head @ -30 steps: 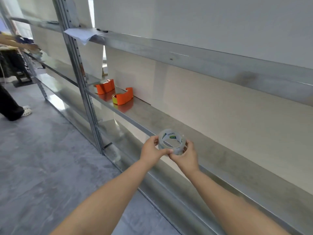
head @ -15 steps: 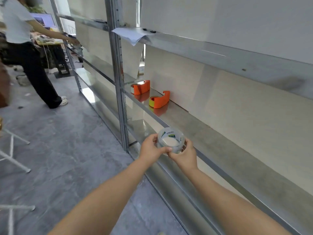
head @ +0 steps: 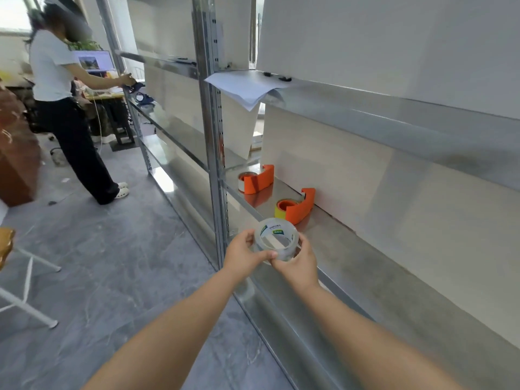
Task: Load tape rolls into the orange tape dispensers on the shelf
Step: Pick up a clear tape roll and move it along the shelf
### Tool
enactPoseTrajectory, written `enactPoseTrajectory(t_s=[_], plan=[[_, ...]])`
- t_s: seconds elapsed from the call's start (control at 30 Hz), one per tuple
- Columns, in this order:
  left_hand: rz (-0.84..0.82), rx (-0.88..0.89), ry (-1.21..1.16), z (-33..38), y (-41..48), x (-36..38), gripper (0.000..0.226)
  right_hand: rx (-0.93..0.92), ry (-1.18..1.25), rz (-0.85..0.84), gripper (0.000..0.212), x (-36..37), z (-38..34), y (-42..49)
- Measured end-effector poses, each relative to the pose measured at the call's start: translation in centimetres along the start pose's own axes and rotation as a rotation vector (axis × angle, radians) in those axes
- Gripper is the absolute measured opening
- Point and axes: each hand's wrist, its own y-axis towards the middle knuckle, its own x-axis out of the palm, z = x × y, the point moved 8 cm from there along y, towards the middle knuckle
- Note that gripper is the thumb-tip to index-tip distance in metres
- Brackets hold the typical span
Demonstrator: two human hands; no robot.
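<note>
A clear tape roll (head: 277, 240) with a white and green core label is held in front of the metal shelf (head: 365, 274). My left hand (head: 244, 256) grips its left side and my right hand (head: 298, 263) grips its lower right side. Two orange tape dispensers stand on the shelf beyond the roll. The nearer dispenser (head: 298, 206) carries a yellow roll. The farther dispenser (head: 257, 180) carries a pale roll and stands close to the upright post (head: 213, 153).
A sheet of paper (head: 247, 87) hangs over the upper shelf's edge. A person in a white top (head: 64, 108) stands at the left by the shelving. A white folding frame (head: 25, 291) is on the grey floor at the left.
The view has swung left and closer to the shelf, so the dispensers appear nearer to the roll. Both hands keep the same hold on the roll.
</note>
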Motion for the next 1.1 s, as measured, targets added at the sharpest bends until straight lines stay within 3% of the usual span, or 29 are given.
enactPoseTrajectory(t_s=[0.5, 0.97, 1.1], plan=[[-0.087, -0.032, 0.019, -2.5, 15.2, -1.8, 0.068, 0.022, -0.081, 0.025, 0.084, 7.8, 0.7, 12.7], [-0.509, 0.156, 0.086, -2.8, 30.1, -1.5, 0.053, 0.201, -0.114, 0.368, 0.071, 14.7, 1.8, 20.5], [-0.686, 0.146, 0.106, -3.5, 31.1, 1.0, 0.063, 0.26, -0.145, 0.479, 0.069, 14.8, 3.1, 20.4]])
